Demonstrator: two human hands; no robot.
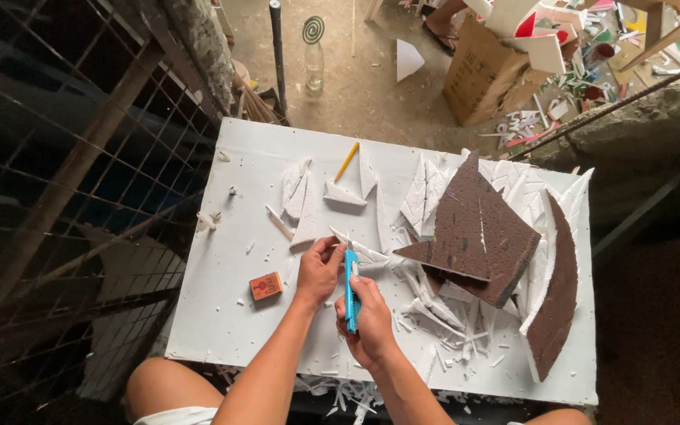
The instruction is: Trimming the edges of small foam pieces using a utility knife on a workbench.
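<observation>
My right hand (pixel 369 324) grips a blue utility knife (pixel 351 290), blade end pointing away from me toward a white leaf-shaped foam piece (pixel 365 253). My left hand (pixel 318 270) pinches the near end of that foam piece, holding it against the white foam board (pixel 222 299) that serves as the work surface. Both forearms reach in from the bottom of the view, over my knees.
Brown-faced foam shapes (pixel 478 228) and a long brown curved piece (pixel 556 299) lie at right among several carved white leaf pieces and offcuts. A small orange box (pixel 266 286), a yellow pencil (pixel 346 161) and a stick (pixel 279 223) lie on the board. Wire mesh (pixel 80 197) stands left; a cardboard box (pixel 478 71) behind.
</observation>
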